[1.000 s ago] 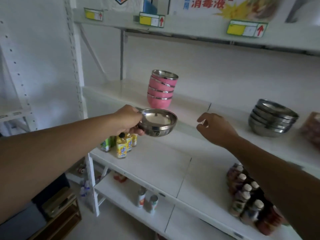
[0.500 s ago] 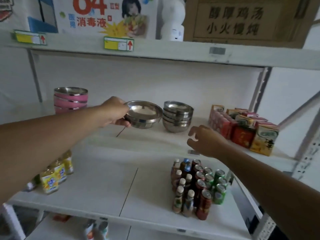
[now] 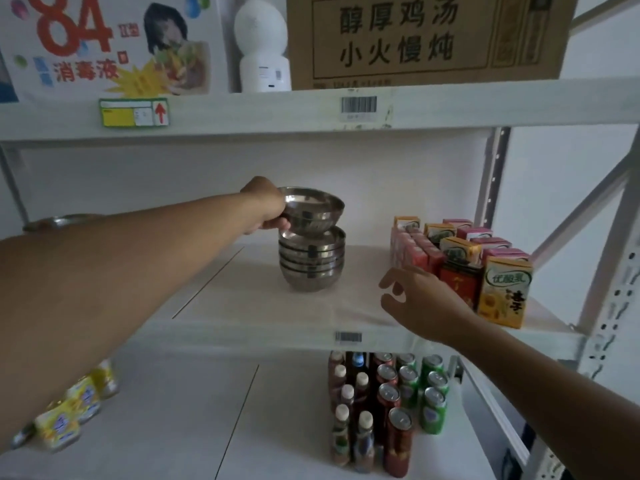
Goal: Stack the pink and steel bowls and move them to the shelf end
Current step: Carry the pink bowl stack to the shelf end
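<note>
1. Poster point(image 3: 110, 46), above the left hand: "84" in red and "消毒液".
2. Carton point(image 3: 426, 36), top shelf above both hands: "醇厚鸡汤 小火慢炖".
3. Juice box point(image 3: 504, 292), just right of the right hand: "优酸乳".
4. Price tag point(image 3: 134, 112), above the left forearm: red up arrow; small print unreadable.

Lighting is dim and flat, with a cool grey cast; the source is not visible. The brightest area is the wall point(image 3: 588, 39) at 1 o'clock, nearly washed out. Soft shadow lies under the bowl stack point(image 3: 311, 263); faint highlights show on the held bowl point(image 3: 313, 211). Wide-angle bending is plain at the upright point(image 3: 620, 271) at 3 o'clock. The left forearm point(image 3: 104, 289) at 9 o'clock is soft, possibly from closeness. Cans point(image 3: 398, 410) at 5 o'clock are murky.
</note>
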